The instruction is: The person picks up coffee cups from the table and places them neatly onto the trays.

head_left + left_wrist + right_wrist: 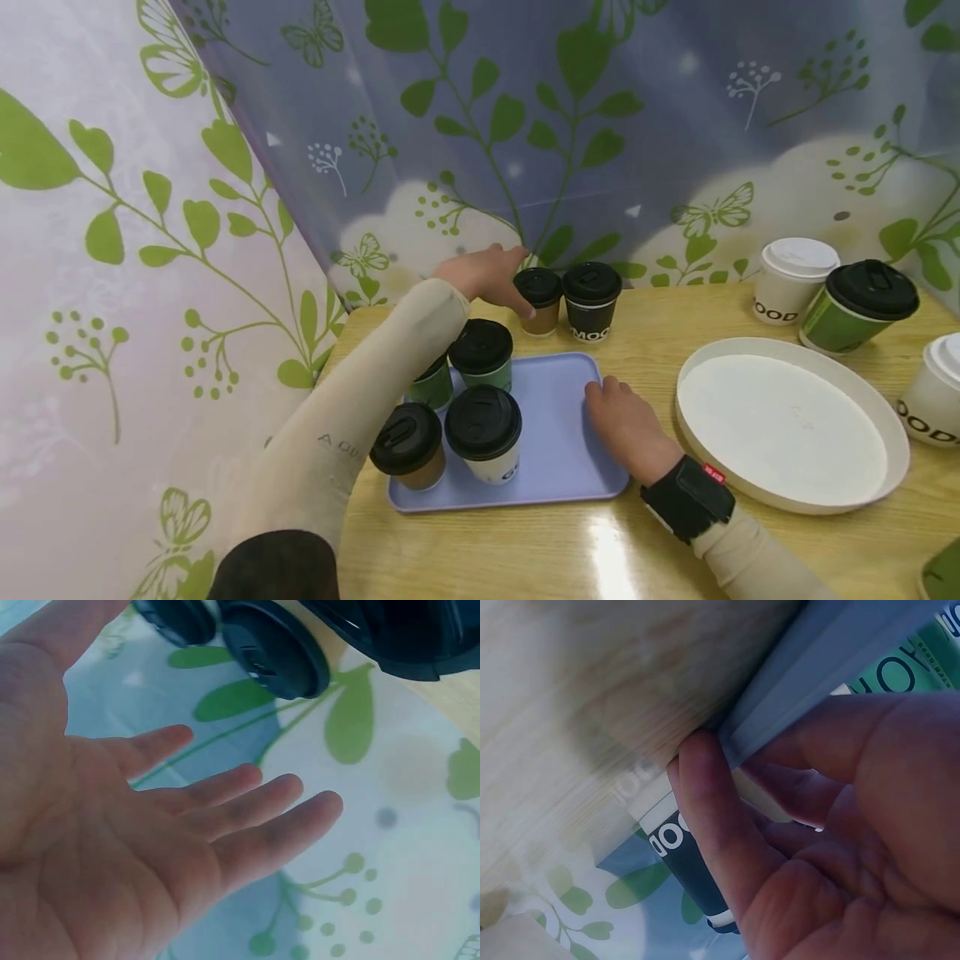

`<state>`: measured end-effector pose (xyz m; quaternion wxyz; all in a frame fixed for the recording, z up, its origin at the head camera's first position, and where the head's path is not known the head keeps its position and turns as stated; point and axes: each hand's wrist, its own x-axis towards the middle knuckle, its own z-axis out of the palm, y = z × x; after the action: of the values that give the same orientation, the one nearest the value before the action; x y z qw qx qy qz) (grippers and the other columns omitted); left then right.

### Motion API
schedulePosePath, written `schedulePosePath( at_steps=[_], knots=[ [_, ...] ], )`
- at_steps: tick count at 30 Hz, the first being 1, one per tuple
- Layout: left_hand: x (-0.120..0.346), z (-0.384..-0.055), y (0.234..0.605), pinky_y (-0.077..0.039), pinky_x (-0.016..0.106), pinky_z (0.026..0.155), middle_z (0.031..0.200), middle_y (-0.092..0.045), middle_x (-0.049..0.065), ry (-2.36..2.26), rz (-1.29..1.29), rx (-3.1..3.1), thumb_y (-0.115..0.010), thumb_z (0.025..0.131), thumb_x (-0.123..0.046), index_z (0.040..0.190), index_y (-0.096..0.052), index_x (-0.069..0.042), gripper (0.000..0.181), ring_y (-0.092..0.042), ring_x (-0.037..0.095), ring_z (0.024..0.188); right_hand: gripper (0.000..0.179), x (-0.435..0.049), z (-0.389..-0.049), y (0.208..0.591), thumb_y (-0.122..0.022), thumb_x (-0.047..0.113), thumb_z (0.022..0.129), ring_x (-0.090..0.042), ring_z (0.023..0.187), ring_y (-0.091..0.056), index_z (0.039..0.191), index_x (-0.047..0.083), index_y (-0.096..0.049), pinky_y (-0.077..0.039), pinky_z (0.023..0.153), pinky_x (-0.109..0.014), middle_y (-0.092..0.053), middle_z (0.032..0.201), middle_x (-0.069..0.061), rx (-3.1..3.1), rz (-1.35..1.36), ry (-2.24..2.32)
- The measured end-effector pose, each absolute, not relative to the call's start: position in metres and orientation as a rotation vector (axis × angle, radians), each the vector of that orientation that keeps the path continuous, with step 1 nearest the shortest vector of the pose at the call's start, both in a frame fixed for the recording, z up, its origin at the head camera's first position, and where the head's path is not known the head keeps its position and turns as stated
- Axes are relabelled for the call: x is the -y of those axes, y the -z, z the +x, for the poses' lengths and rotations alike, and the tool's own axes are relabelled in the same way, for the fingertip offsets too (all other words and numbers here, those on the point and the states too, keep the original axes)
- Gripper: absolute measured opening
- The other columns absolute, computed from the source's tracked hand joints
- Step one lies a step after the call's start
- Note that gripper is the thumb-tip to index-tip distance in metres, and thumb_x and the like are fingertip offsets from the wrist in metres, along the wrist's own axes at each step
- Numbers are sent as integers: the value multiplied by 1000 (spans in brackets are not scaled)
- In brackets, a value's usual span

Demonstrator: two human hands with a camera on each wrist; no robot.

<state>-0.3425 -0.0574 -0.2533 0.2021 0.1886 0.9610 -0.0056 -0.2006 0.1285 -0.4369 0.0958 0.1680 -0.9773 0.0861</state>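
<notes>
My left hand (491, 277) reaches to the back of the table, fingers spread beside a brown paper cup (543, 318) with a black lid. In the left wrist view its palm holds nothing, and black lids hang at the top. A black cup (591, 315) stands right of the brown one. My right hand (626, 425) pinches the right rim of a lilac tray (558, 433); the right wrist view shows fingers on both sides of that rim. On the tray's left half are several black-lidded cups: white (487, 468), brown (423, 473), light green (491, 379) and a partly hidden green (431, 389).
A round white tray (787, 425) lies to the right on the wooden table (480, 550). Beyond it stand a white-lidded cup (787, 287) and a green cup (851, 312); another white cup (933, 400) is at the right edge. Patterned cloth (480, 167) hangs behind.
</notes>
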Motion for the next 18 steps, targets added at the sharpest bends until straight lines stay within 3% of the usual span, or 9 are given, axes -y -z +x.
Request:
schedulePosePath(
  at_steps=[7, 18],
  knots=[
    [44, -358, 259, -41, 55, 108, 173, -10, 9, 25, 464, -2678, -77, 86, -59, 167, -8, -32, 110, -21, 32, 156, 11, -129, -200, 435, -55, -11, 96, -36, 76, -58, 106, -10, -57, -54, 59, -49, -54, 90, -24, 2903, 516, -263],
    [36, -374, 270, -40, 53, 111, 172, -11, 11, -29, 441, -2698, -79, 87, -56, 167, -8, -34, 110, -24, 33, 154, 10, -128, -200, 437, -57, -12, 94, -36, 73, -58, 104, -10, -58, -54, 58, -48, -54, 87, -24, 2859, 525, -261]
  ],
)
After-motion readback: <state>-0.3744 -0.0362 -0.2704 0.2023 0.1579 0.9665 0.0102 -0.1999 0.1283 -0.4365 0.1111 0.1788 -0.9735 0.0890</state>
